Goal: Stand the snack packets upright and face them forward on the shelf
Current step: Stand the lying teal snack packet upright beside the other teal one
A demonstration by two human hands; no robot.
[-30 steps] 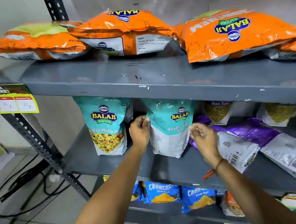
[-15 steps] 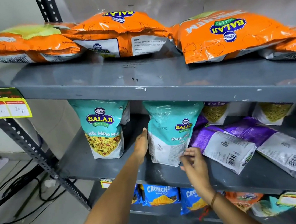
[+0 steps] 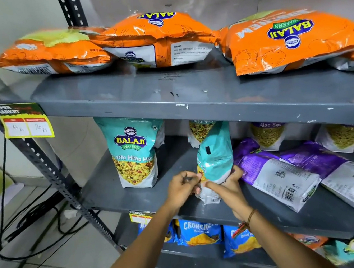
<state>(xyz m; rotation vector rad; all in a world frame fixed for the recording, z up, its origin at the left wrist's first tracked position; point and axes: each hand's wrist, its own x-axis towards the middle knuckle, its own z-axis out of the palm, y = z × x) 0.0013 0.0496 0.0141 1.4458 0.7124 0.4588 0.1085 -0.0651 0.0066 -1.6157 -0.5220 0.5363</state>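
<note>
On the middle shelf (image 3: 135, 200), left hand (image 3: 183, 190) and right hand (image 3: 229, 186) both grasp the base of a teal packet (image 3: 215, 158), upright but turned edge-on, its front facing left

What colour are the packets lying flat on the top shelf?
Orange packets, with a blue and yellow logo; the head view shows them clearly.

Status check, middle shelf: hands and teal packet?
Left hand and right hand gripping teal packet low, edge-on, not yet facing forward. Purple packets lying flat alongside right.
</note>
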